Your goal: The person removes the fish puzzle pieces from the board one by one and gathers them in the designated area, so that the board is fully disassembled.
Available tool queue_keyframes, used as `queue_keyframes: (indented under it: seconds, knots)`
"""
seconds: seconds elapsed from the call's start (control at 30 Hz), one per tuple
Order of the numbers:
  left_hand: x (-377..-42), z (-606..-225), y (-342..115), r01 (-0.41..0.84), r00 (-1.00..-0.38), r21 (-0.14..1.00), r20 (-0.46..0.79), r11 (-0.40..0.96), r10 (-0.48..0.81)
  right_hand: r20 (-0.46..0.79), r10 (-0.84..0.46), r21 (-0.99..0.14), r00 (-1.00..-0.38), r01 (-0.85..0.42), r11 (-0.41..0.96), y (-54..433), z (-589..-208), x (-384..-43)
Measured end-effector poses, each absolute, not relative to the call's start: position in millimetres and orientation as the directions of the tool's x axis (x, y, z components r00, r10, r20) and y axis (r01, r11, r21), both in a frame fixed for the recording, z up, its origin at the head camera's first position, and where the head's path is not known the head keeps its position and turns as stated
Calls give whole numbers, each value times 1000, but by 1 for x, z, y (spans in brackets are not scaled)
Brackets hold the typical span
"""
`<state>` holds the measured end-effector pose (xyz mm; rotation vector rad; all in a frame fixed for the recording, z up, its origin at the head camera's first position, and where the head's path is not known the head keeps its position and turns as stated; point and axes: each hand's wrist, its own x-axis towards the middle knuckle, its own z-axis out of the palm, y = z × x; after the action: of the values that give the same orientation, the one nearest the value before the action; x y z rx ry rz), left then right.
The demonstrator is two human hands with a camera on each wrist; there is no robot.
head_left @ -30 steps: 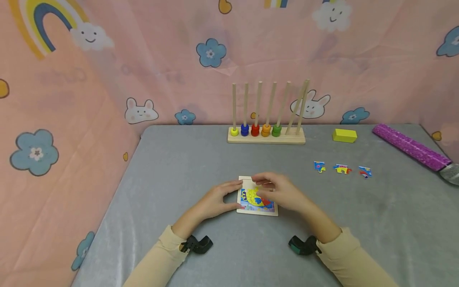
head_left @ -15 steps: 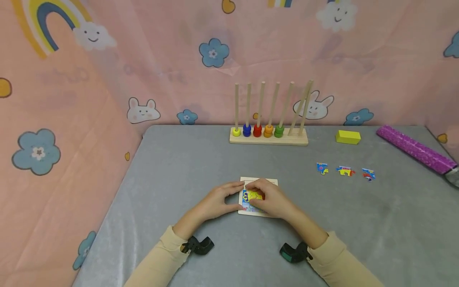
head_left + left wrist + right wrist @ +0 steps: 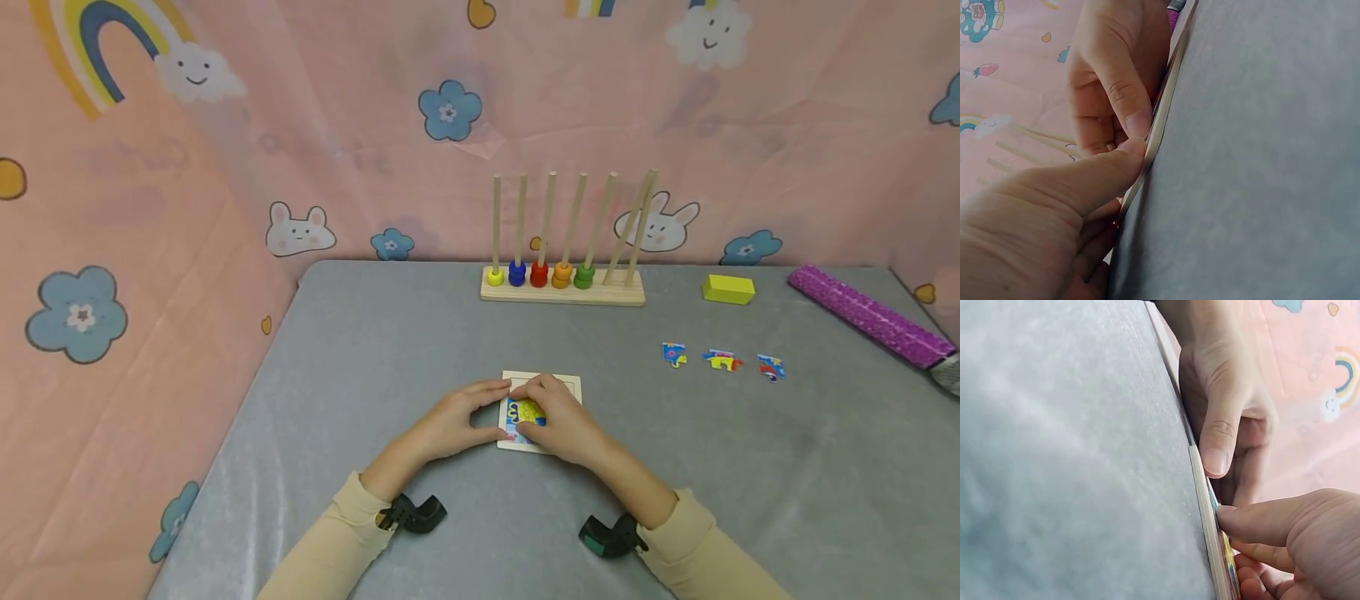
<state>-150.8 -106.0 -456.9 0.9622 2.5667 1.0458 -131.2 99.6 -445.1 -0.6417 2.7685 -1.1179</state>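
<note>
A small wooden jigsaw puzzle board [image 3: 542, 377] with a yellow and blue picture lies flat on the grey table; its top strip is bare wood. My left hand [image 3: 457, 419] holds the board's left side, its thumb at the lower corner and fingertips near the upper one. Over the picture is my right hand [image 3: 564, 419], its bent fingertips and thumb touching the puzzle and covering its right part. In the right wrist view the right thumb [image 3: 1260, 520] meets the picture's edge. Whether a piece is pinched there cannot be made out.
Loose puzzle pieces [image 3: 722, 360] lie in a row to the right. Behind stand a wooden peg rack [image 3: 562, 292] with coloured beads and a yellow block [image 3: 728, 289]. A purple glittery tube [image 3: 870, 314] lies at the back right, before a pink patterned cloth.
My right hand has come down and left from above the board onto the picture, and its fingers have drawn in a little. The left hand stays at the board's left side.
</note>
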Motion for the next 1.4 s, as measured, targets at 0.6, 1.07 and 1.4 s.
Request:
queue_keyframes:
  seconds: [0.6, 1.07, 1.4]
  knots:
    - [-152, -456, -107, 496, -763, 673, 35, 549, 646, 109, -401, -726, -910, -348, 593, 99, -448, -131]
    - [-151, -456, -106, 506, -759, 673, 49, 540, 649, 204, -412, -662, -888, -435, 610, 104, -446, -126]
    - [-151, -457, -107, 509, -758, 674, 56, 536, 650, 212, -417, -642, -884, -447, 622, 104, -446, -128]
